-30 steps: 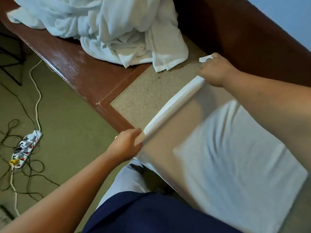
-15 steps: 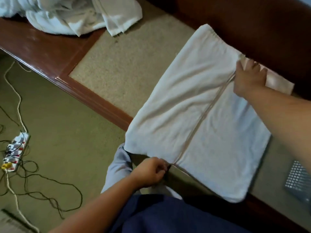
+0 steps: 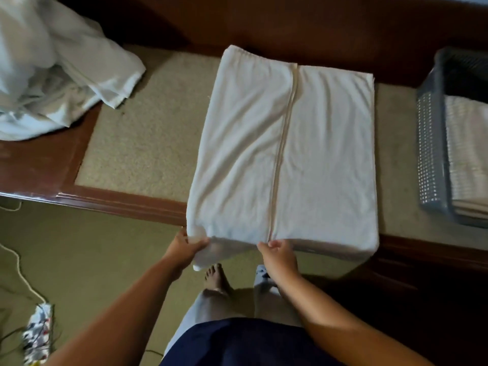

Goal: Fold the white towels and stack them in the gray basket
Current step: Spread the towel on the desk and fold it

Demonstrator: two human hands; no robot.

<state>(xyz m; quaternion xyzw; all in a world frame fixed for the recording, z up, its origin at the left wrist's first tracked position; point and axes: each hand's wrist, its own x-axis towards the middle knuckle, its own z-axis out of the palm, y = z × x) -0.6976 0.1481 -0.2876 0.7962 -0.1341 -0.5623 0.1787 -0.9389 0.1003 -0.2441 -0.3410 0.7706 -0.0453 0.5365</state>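
- The white towel (image 3: 317,154) lies flat on the table (image 3: 137,143), midway along it, with its near end hanging a little over the table's near edge. A hem runs down its middle from the far end to the near end.
- The left hand (image 3: 194,245) pinches the towel's near-left corner, with the thumb on top.
- The right hand (image 3: 277,254) pinches the near edge just where the hem ends, its fingers curled on the cloth.
- Judged from this, folding is mid-way: the towel is a tidy rectangle but probably too broad for the basket.
- The next move likely calls for another fold (near edge carried to the far edge, or the left half laid over the right). Both hands would need to rise together so the layers don't slip apart.
- The gray basket (image 3: 431,143) stands at the table's right end, apart from the towel, with folded towels (image 3: 467,159) already stacked in it.
- A heap of unfolded towels (image 3: 52,75) waits at the table's far-left corner, so a good deal of the task is left.
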